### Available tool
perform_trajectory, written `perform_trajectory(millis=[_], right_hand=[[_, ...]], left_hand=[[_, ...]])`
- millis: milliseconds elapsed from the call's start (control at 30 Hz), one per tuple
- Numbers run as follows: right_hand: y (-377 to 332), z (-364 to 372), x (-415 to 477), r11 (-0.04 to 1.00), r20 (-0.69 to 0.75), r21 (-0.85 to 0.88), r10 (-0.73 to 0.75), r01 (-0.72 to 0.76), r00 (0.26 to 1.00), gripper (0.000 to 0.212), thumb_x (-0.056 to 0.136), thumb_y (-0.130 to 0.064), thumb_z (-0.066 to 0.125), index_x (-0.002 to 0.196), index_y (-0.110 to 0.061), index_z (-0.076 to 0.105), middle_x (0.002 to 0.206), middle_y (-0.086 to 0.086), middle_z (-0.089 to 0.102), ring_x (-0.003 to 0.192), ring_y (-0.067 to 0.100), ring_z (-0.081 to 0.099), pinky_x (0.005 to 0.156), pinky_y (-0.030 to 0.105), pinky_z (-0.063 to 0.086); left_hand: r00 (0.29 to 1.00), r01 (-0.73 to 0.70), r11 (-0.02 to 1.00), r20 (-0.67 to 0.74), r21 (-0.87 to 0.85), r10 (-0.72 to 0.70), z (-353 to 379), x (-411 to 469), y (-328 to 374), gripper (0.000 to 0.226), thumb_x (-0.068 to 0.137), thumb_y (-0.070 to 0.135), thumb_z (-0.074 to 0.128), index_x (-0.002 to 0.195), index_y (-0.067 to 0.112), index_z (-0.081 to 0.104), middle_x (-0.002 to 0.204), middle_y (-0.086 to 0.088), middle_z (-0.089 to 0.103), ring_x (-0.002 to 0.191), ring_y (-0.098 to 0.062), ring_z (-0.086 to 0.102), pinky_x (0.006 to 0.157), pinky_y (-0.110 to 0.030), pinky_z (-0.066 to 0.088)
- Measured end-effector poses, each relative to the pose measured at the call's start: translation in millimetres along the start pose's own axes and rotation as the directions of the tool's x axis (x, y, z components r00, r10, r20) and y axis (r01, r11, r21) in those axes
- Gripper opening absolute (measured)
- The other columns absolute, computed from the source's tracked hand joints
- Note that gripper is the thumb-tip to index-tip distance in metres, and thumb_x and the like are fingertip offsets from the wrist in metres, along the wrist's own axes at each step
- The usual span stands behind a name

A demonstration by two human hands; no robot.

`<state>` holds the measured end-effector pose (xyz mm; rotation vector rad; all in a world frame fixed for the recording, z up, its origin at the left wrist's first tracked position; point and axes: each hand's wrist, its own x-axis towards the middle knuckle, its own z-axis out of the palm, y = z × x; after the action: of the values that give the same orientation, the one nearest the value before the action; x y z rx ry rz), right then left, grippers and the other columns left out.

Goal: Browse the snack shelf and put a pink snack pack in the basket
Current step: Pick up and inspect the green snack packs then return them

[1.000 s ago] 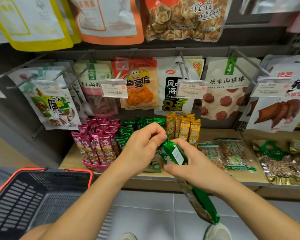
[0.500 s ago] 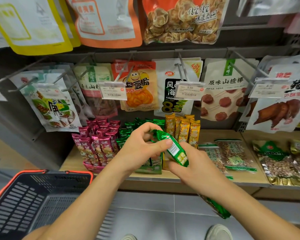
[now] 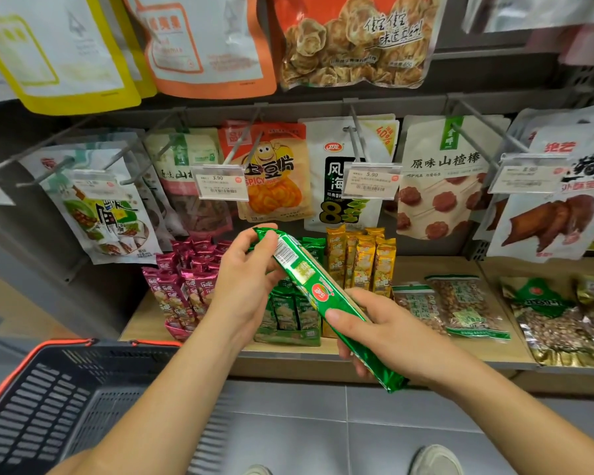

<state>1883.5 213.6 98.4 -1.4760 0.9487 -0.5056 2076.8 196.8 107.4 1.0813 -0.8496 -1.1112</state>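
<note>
A long green snack pack (image 3: pixel 311 286) lies slanted between both hands, barcode side up, in front of the shelf. My left hand (image 3: pixel 246 286) pinches its upper end and my right hand (image 3: pixel 384 332) grips its lower half. The pink snack packs (image 3: pixel 182 286) stand upright in a display box on the shelf, just left of my left hand and apart from it. The dark basket (image 3: pixel 48 406) with an orange rim hangs at the lower left, below the pink packs, with nothing visible inside.
Green packs (image 3: pixel 288 313) and yellow packs (image 3: pixel 360 262) stand right of the pink ones. Bags of nuts (image 3: pixel 460 306) lie flat on the wooden shelf (image 3: pixel 141 327). Pouches hang on metal hooks (image 3: pixel 474 142) jutting out above, with price tags (image 3: pixel 222 183). Grey floor tiles lie below.
The green pack has been lifted and turned, from hanging down below my right hand to lying slanted across both hands with its barcode up. My view has shifted slightly downward.
</note>
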Motion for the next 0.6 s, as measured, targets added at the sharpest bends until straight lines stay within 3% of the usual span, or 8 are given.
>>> perform_trajectory(millis=[100, 267, 367, 500, 600], right_hand=[[-1, -6, -2, 1.000, 0.042, -0.002, 0.012, -0.012, 0.999, 0.021, 0.090, -0.032, 0.066, 0.108, -0.023, 0.060, 0.078, 0.001, 0.068, 0.063, 0.015, 0.066, 0.056, 0.025, 0.052], [-4, -18, -7, 0.999, 0.156, 0.000, 0.037, -0.038, 0.987, 0.038, 0.077, -0.030, 0.077, 0.111, -0.016, 0.066, 0.089, -0.002, 0.072, 0.075, 0.017, 0.066, 0.073, 0.033, 0.059], [-4, -20, -8, 1.000, 0.165, -0.008, 0.019, -0.017, 0.986, 0.034, 0.081, -0.018, 0.078, 0.113, -0.017, 0.068, 0.104, 0.000, 0.074, 0.085, 0.014, 0.068, 0.082, 0.034, 0.058], [-8, -22, -10, 0.946, 0.053, -0.309, -0.090, 0.102, 0.995, 0.034, 0.078, -0.033, 0.079, 0.110, -0.034, 0.068, 0.105, -0.021, 0.071, 0.099, -0.003, 0.065, 0.090, 0.020, 0.052], [-8, -16, -11, 0.837, -0.113, -0.538, -0.189, 0.100, 0.975, 0.056, 0.073, -0.041, 0.082, 0.125, -0.030, 0.064, 0.112, -0.023, 0.065, 0.101, -0.004, 0.060, 0.092, 0.021, 0.050]], left_hand=[[0.996, -0.018, 1.000, -0.086, -0.002, 0.018, -4, 5, 0, 0.014, 0.101, 0.018, 0.048, 0.099, 0.019, 0.063, 0.077, 0.003, 0.066, 0.066, -0.005, 0.060, 0.059, -0.019, 0.051], [0.962, 0.044, 0.998, -0.269, -0.048, -0.055, -21, 17, -4, 0.017, 0.102, 0.020, 0.045, 0.095, 0.017, 0.059, 0.075, 0.003, 0.062, 0.059, -0.002, 0.058, 0.053, -0.016, 0.049], [0.952, 0.101, 0.993, -0.283, -0.067, -0.116, -23, 19, -10, 0.012, 0.102, 0.019, 0.047, 0.106, 0.013, 0.057, 0.079, -0.001, 0.063, 0.057, -0.002, 0.063, 0.053, -0.019, 0.052], [0.943, 0.223, 0.960, -0.213, -0.168, -0.256, -26, 20, -10, 0.019, 0.097, 0.021, 0.057, 0.108, 0.005, 0.055, 0.099, -0.018, 0.070, 0.081, -0.018, 0.073, 0.063, -0.027, 0.058], [0.932, 0.345, 0.938, -0.106, -0.045, -0.348, -22, 14, -11, 0.041, 0.086, 0.035, 0.069, 0.111, 0.004, 0.058, 0.102, -0.017, 0.072, 0.089, -0.026, 0.073, 0.067, -0.032, 0.059]])
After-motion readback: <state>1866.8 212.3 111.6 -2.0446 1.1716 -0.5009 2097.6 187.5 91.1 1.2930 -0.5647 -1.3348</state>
